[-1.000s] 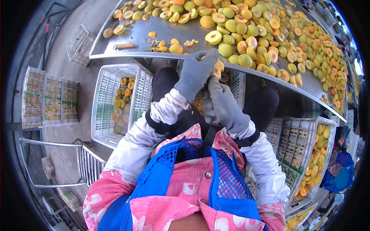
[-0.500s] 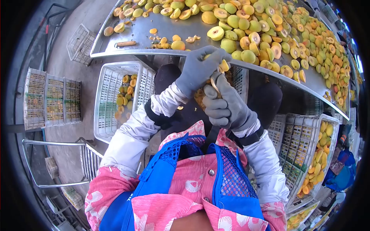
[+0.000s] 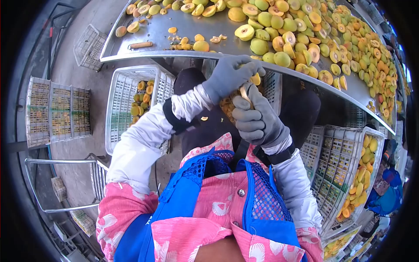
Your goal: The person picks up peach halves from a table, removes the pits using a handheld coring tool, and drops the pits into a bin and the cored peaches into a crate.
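Both my hands wear grey gloves and work close together just below the edge of the steel table [image 3: 152, 37]. My left hand [image 3: 229, 76] is closed over a yellow fruit [image 3: 256, 79], of which only a sliver shows past the fingers. My right hand [image 3: 257, 118] is a fist around a small tool [image 3: 244, 92] whose pale tip points up at the fruit. The tool's shape is mostly hidden by the glove.
The table carries a heap of whole and halved yellow-green fruit [image 3: 305, 30] and a loose wooden-handled tool [image 3: 140, 45]. White plastic crates hold fruit halves at left [image 3: 126, 109] and right [image 3: 358, 170], and a basket of scraps [image 3: 227, 107] sits between my knees. Stacked trays [image 3: 59, 111] stand on the floor.
My left hand has curled further over the fruit, hiding most of it. My right hand stays pressed against it with the tool; the view has tilted slightly.
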Tool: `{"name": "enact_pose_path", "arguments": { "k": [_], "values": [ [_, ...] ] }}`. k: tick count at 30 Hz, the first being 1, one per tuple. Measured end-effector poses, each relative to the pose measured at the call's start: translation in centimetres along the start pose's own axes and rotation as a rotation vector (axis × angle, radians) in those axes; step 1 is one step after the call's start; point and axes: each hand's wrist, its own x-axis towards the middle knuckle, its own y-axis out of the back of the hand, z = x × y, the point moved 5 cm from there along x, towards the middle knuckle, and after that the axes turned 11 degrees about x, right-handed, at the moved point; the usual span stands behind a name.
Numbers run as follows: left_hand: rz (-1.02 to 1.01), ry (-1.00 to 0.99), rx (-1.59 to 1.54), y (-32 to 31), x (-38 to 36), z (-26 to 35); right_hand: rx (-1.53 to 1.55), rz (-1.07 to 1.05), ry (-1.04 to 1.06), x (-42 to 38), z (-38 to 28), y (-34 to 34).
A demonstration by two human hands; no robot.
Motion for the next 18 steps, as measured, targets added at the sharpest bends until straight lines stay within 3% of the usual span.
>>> {"name": "enact_pose_path", "arguments": {
  "k": [2,3,5,6,8,13,15,17,18],
  "values": [
    [-0.205,0.037,-0.343,-0.7,0.0,0.3,0.145,-0.258,-0.095,0.5,0.3,-0.5],
    [-0.21,0.036,-0.333,-0.7,-0.1,0.3,0.144,-0.268,-0.092,0.6,0.3,-0.9],
    [-0.133,0.121,-0.648,-1.2,-0.9,-0.5,-0.065,0.008,0.08,0.6,-0.2,-0.3],
    [-0.136,0.127,-0.654,-2.0,-1.2,-0.8,-0.058,0.014,0.082,0.5,-0.1,-0.2],
    [0.132,0.344,-1.085,-2.8,-2.0,-2.5,-0.194,0.08,0.162,0.4,-0.3,0.1],
    [0.276,0.296,-1.05,-0.5,-3.3,-4.6,-0.264,0.177,0.127,-0.2,0.5,1.5],
    [0.334,0.325,-0.905,1.3,-4.7,-4.6,-0.311,0.353,0.297,-0.4,-0.5,3.0],
    [0.382,0.348,-0.88,2.6,-6.2,-4.2,-0.322,0.35,0.312,0.1,-0.5,3.4],
    [0.38,0.132,-0.625,3.5,-6.7,-3.3,-0.4,0.408,0.252,0.7,0.2,2.6]
  ]
}}
